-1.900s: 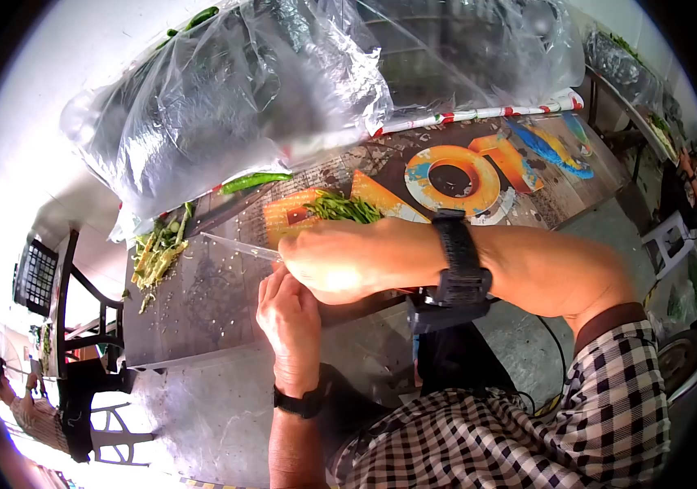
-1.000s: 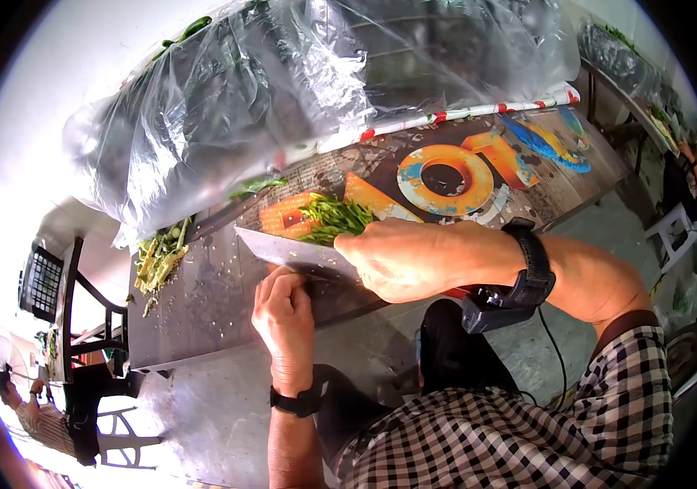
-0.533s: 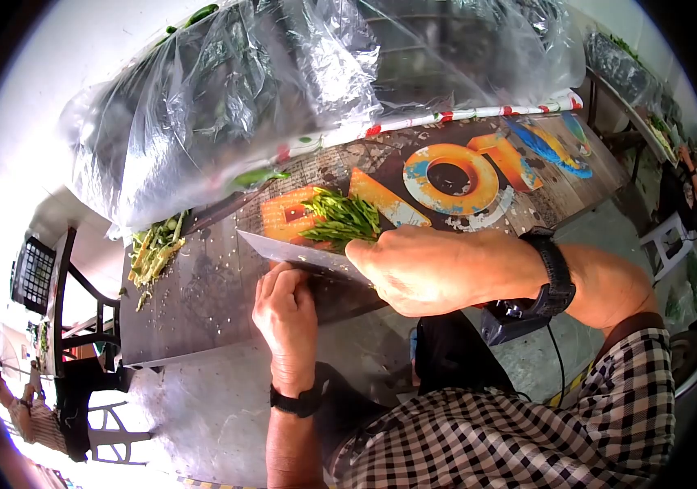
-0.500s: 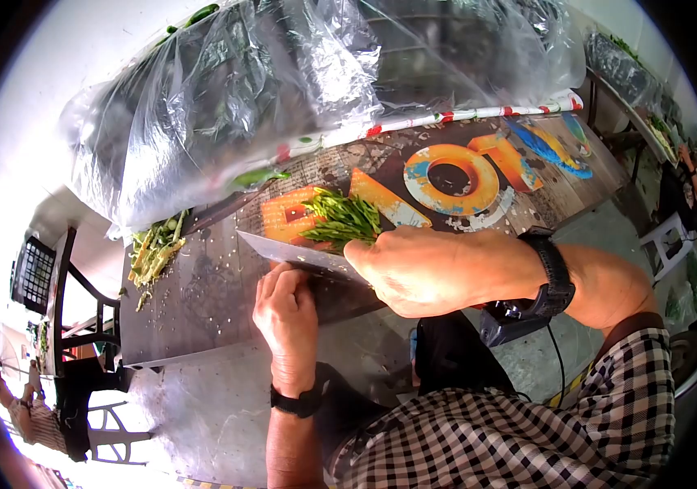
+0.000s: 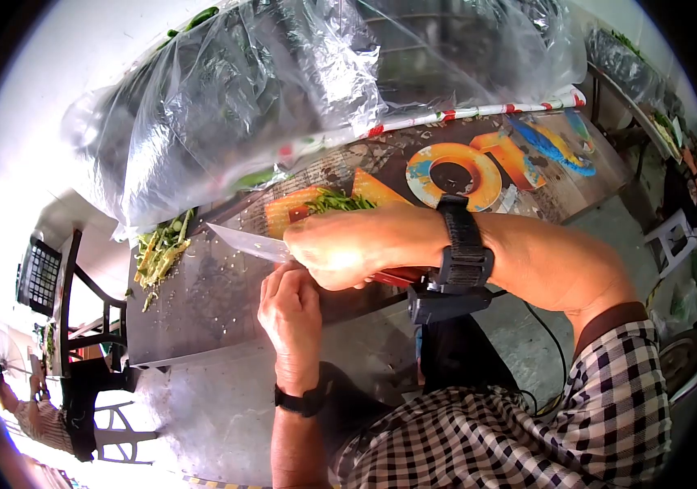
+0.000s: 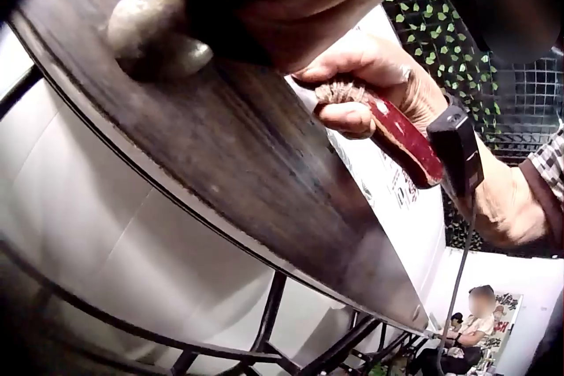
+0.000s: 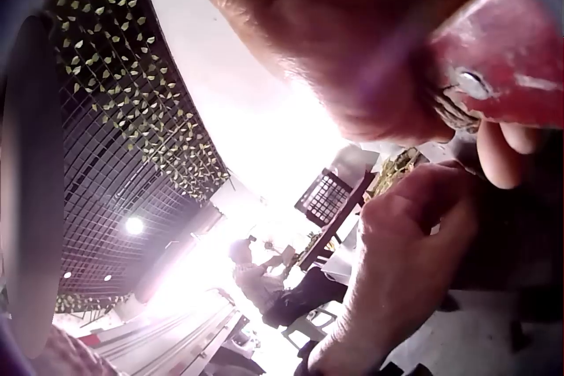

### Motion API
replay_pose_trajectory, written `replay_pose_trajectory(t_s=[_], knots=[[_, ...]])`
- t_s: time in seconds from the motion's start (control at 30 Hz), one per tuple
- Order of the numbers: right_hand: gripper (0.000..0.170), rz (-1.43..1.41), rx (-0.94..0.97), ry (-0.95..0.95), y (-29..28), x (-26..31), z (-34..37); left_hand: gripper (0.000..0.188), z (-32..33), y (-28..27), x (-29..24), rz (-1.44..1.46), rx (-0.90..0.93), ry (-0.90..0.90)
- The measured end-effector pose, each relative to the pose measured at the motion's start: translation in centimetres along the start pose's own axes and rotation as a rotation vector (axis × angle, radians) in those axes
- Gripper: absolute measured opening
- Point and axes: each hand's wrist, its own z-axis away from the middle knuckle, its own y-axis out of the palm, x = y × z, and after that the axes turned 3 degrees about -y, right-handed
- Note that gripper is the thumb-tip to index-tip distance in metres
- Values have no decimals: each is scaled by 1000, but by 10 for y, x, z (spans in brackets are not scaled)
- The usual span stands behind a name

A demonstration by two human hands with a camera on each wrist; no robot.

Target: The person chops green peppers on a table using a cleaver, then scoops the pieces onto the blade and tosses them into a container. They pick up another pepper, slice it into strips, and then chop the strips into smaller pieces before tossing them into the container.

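In the head view my right hand (image 5: 336, 248) grips a knife, its blade (image 5: 247, 242) pointing left just above my left hand. The knife's red handle (image 6: 401, 140) shows inside the right hand (image 6: 379, 85) in the left wrist view, and close up as a red handle (image 7: 520, 50) in the right wrist view. My left hand (image 5: 291, 310) has curled fingers at the table's near edge, touching or nearly touching the right hand; whether anything is between its fingers is hidden. Cut green vegetables (image 5: 336, 200) lie behind the right hand, partly covered by it.
A pile of yellow-green trimmings (image 5: 161, 253) lies on the table (image 5: 202, 306) at left. Clear plastic sheeting (image 5: 226, 106) covers a bulky load along the back, a green vegetable (image 5: 257, 178) at its edge. A person (image 5: 43, 416) sits far left near a black crate (image 5: 37, 275).
My right hand and the knife have moved left, close over the left hand, and now cover more of the cut greens. The left hand has barely moved.
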Motion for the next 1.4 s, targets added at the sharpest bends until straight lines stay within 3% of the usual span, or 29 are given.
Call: replay_pose_trajectory(t_s=[0.1,0.2,0.4,0.67,1.13,1.23,1.4], knots=[[12,34,-102,-28,3,1,21,12,-1,-2,-3,21,12,4],[14,50,-33,72,7,-10,43,12,0,-2,-2,16,12,-9],[20,188,-188,14,16,4,61,16,0,-4,-2,43,29,-41],[22,251,-218,-25,22,-8,55,16,3,-21,-2,190,34,-138],[20,220,-222,-28,18,-6,61,18,-3,-9,5,-12,54,6],[17,251,-266,-138,18,-13,59,16,-3,-12,6,-1,81,18],[14,172,-335,-164,19,-15,60,15,0,-9,6,-31,31,90]])
